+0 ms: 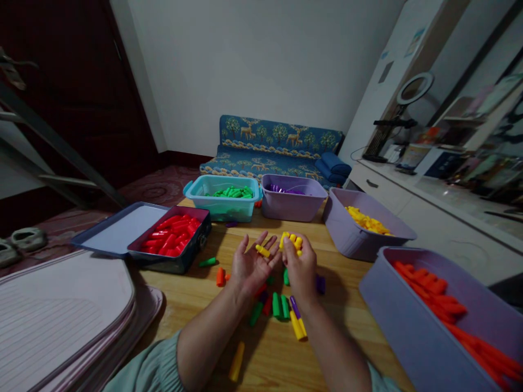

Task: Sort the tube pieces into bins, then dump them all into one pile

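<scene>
My left hand [250, 268] is palm up over the wooden table, fingers spread. A small yellow plastic tube piece [262, 251] with a narrower end lies across its fingers. Beside it, my right hand [301, 265] is closed round several yellow plastic pieces [295, 239], bunched between thumb and fingers. Below the hands, loose pieces lie on the table: green tubes [280, 306], a purple one [295, 307], yellow ones [297, 325] and partly hidden red ones. An orange piece [220, 277] and a green piece [208, 262] lie left of my left hand.
Around the wooden table [327, 348] stand a tin of red pieces [204, 228], a turquoise bin of green [223, 209], and lilac bins of purple [292, 207], yellow [347, 239] and orange-red pieces [392, 305]. One yellow piece [236, 361] lies near the front. White folded boards [61, 310] are at left.
</scene>
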`<move>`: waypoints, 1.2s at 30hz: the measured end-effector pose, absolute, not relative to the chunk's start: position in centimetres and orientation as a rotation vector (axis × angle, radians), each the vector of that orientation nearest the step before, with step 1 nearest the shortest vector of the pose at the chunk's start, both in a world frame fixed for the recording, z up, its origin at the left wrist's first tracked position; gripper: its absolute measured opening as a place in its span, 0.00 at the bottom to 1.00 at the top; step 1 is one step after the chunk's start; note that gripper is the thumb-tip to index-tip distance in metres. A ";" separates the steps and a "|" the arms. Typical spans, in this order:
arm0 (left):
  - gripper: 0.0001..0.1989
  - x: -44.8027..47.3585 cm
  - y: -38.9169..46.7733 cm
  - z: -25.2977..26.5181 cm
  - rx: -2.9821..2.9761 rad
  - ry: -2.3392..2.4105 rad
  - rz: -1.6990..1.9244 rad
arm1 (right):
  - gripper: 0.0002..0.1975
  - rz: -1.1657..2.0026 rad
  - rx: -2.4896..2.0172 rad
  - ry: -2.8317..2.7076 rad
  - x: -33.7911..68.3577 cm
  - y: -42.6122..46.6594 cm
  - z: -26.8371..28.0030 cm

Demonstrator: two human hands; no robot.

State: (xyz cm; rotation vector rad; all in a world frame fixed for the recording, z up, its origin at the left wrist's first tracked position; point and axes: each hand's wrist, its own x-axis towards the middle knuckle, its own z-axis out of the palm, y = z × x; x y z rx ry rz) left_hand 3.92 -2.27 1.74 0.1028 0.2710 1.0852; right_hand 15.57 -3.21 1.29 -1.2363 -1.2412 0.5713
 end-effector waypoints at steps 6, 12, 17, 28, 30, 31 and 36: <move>0.26 3.9 -2.8 2.3 0.095 0.265 1.012 | 0.11 0.311 -1.484 -1.834 15.0 -4.1 1.9; 0.28 3.6 -2.9 2.8 0.166 0.227 0.984 | 0.12 0.250 -1.421 -1.846 14.6 -4.2 2.1; 0.29 3.6 -2.8 2.5 0.222 0.225 0.952 | 0.09 0.221 -1.416 -1.802 14.5 -4.0 1.9; 0.24 4.2 -2.3 1.0 0.450 0.496 1.008 | 0.09 1.151 -1.325 -1.131 14.8 -3.6 1.7; 0.19 4.3 -2.0 0.4 0.479 0.557 1.078 | 0.11 1.334 -1.196 -0.910 15.0 -3.6 2.2; 0.17 4.3 -1.9 0.2 0.488 0.577 1.102 | 0.12 1.369 -1.159 -0.828 15.2 -3.6 2.5; 0.12 4.3 -1.5 -0.6 0.495 0.626 1.127 | 0.13 1.317 -1.078 -0.527 18.1 -3.1 4.6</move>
